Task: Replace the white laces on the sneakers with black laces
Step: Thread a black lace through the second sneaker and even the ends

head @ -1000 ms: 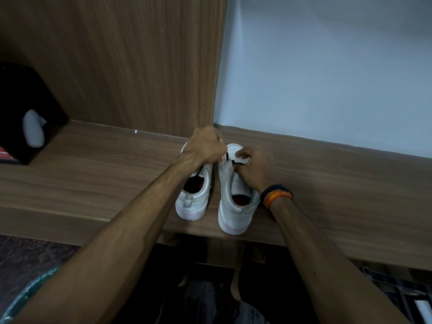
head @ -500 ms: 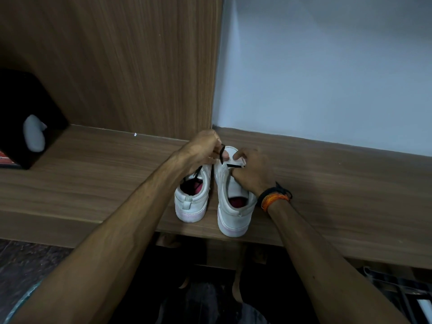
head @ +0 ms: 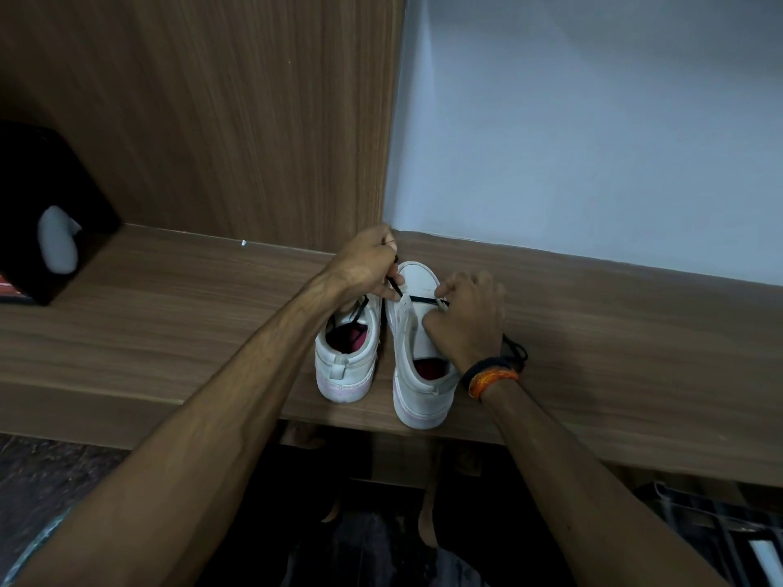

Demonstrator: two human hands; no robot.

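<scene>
- Wooden shelf (head: 169, 332) is bearing both white sneakers, heels facing us at its near edge.
- At nine o'clock a black box (head: 38, 197) is sitting.
- We are steadying the right sneaker (head: 417, 374) with our right hand (head: 466, 324), fingers curling and pinching the black lace (head: 421, 299) at three o'clock of the toe.
- Our left hand (head: 364, 264), above the left sneaker (head: 347, 366), is gripping the lace's other end.

White sneakers (head: 417, 366) showing pink-red insides, black lace (head: 421, 299); worktop (head: 169, 332) showing brown woodgrain; wristband (head: 493, 377) showing black and orange.
</scene>
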